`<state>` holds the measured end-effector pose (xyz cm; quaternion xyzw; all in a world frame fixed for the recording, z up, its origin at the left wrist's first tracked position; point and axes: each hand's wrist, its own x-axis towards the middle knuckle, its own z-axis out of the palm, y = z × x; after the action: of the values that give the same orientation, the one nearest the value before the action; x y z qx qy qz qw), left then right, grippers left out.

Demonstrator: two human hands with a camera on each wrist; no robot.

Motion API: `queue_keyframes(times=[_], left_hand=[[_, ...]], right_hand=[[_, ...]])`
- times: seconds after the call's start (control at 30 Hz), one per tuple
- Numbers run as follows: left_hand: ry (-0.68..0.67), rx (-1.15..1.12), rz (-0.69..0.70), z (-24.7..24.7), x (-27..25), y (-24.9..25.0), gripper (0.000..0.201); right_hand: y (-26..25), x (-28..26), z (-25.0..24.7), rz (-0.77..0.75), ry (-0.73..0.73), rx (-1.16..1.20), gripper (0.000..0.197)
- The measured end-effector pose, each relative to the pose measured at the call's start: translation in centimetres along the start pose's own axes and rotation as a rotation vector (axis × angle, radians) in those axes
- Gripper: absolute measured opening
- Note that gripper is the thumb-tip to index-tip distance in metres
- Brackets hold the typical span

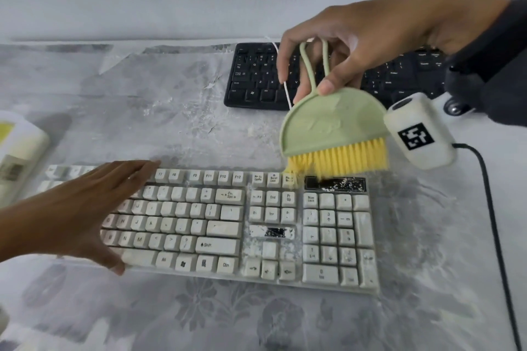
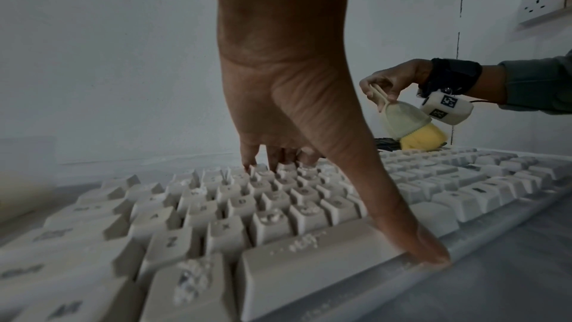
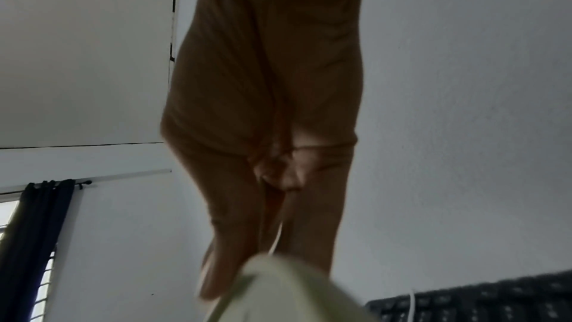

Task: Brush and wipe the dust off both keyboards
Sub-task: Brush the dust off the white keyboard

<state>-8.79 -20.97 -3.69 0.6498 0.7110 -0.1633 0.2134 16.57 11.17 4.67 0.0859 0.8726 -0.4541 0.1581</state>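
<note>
— Yellow bristles at the back edge of the white keyboard point(image 1: 216, 225), right hand point(image 1: 368, 37) pinching the green brush point(image 1: 333, 134) by its handle loop!

— And the left hand point(image 1: 85, 208)?

— Flat, fingers spread, pinning the near keyboard's left half. Brushing step, I'd say; powder sits among the keys.

— Next?

— Probably sweep across the number pad. Black keyboard point(image 1: 256, 77) waits behind, dusty.

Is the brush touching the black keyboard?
No. The brush meets the white keyboard; the black keyboard lies behind.
</note>
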Motion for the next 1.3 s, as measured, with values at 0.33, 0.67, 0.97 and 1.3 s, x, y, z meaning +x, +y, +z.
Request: queue_keyframes(times=[0.33,0.67,0.97,1.3], left_hand=[[0.0,-0.052,0.024,-0.1,-0.1,0.3,0.143],[0.003,-0.022,0.005,0.0,0.2,0.7,0.142],[0.02,0.011,0.047,0.4,0.3,-1.1,0.146],[-0.024,0.01,0.086,-0.5,-0.1,-0.2,0.128]], right_hand=[[-0.5,-1.0,0.4,-0.003,0.037,-0.006,0.036],[0.4,-2.0,0.7,0.033,0.094,-0.009,0.035],[0.1,-3.1,2.0,0.036,0.202,-0.028,0.035],[-2.1,-2.9,2.2,0.104,0.253,-0.145,0.036]])
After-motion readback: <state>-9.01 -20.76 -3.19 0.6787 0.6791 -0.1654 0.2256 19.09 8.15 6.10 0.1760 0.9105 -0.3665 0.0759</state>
